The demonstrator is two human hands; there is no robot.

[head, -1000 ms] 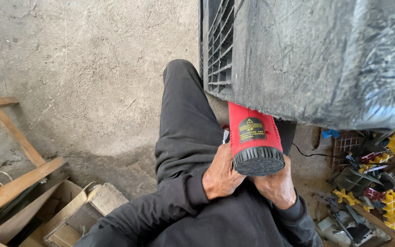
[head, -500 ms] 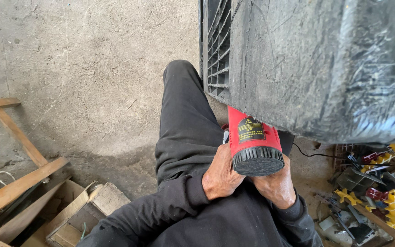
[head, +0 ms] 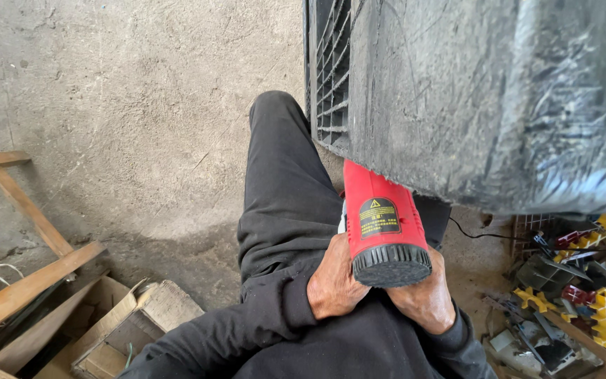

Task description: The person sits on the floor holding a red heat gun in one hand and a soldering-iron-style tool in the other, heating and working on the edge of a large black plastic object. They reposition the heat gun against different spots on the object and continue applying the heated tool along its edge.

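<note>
With the left hand (head: 337, 284) and right hand (head: 422, 298) both clenched around the red power tool (head: 381, 221) over the lap, keep its nose squarely against the black plastic panel (head: 485, 98), I'd judge.

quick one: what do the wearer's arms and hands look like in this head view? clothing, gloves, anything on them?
Both hands are bare: no gloves, and no rings or watch that can be seen. The left hand and right hand come out of long black sleeves of soft, creased fabric that reach the wrists with snug cuffs. No markings or cables on the arms. The trousers are the same black.
</note>
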